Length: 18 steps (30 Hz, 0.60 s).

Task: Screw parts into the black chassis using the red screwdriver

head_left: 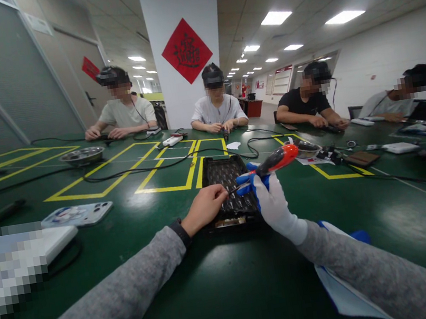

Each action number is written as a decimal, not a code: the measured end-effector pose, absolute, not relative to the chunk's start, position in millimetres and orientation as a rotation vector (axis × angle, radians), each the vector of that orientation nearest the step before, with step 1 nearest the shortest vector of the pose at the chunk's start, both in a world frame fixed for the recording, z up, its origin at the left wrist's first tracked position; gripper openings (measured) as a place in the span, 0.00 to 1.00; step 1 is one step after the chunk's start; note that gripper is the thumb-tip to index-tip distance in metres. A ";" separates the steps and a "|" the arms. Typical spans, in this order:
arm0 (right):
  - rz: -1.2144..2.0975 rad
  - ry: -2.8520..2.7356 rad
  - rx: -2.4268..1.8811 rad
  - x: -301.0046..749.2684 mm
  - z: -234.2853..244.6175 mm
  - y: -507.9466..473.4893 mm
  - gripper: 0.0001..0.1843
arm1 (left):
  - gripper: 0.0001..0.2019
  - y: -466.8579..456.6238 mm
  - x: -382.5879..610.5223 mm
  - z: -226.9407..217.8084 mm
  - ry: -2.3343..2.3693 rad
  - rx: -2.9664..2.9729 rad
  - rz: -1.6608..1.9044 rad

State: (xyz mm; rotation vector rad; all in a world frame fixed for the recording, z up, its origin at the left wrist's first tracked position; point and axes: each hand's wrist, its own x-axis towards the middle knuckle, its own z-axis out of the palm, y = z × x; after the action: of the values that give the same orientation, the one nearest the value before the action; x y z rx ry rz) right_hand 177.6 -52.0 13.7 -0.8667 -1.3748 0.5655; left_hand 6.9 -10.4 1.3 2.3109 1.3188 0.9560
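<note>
A black, shallow rectangular plastic case (234,207) with rows of small light marks inside lies in front of me. Over its right side, my right hand (273,198), in a white and blue glove, grips a screwdriver (277,159) with a red and black handle. The handle tilts up to the right, and the thin shaft points down left toward the case. My left hand (206,206) is bare, with a dark band at the wrist. Its fingers are pinched by the screwdriver's tip over the case's left side; whatever sits between them is hidden.
A phone (79,215) and a metal bowl (82,156) are on the left of the green table (148,291). Near my right forearm lies a blue and white glove (348,288). Black cables (138,170) cross the table. Several people sit opposite and to the right.
</note>
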 end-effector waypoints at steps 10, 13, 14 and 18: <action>0.603 -1.785 -0.696 178.7 17.2 -61.7 0.15 | 0.13 -7.8 7.5 0.9 1.347 2.349 0.862; 0.475 -1.732 -0.737 179.6 16.3 -60.3 0.15 | 0.13 -10.7 7.8 3.8 1.336 2.344 0.847; 0.460 -1.696 -0.764 179.6 15.7 -59.4 0.16 | 0.13 -11.9 7.9 4.7 1.334 2.345 0.849; 0.524 -1.569 -0.835 179.1 13.3 -54.6 0.20 | 0.14 -15.1 7.7 5.8 1.332 2.361 0.869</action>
State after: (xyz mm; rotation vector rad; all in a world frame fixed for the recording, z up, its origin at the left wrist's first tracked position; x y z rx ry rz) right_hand 179.1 -54.6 13.3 -0.8347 -1.5688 0.5239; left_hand 7.7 -15.1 5.8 2.3613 1.3317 0.8686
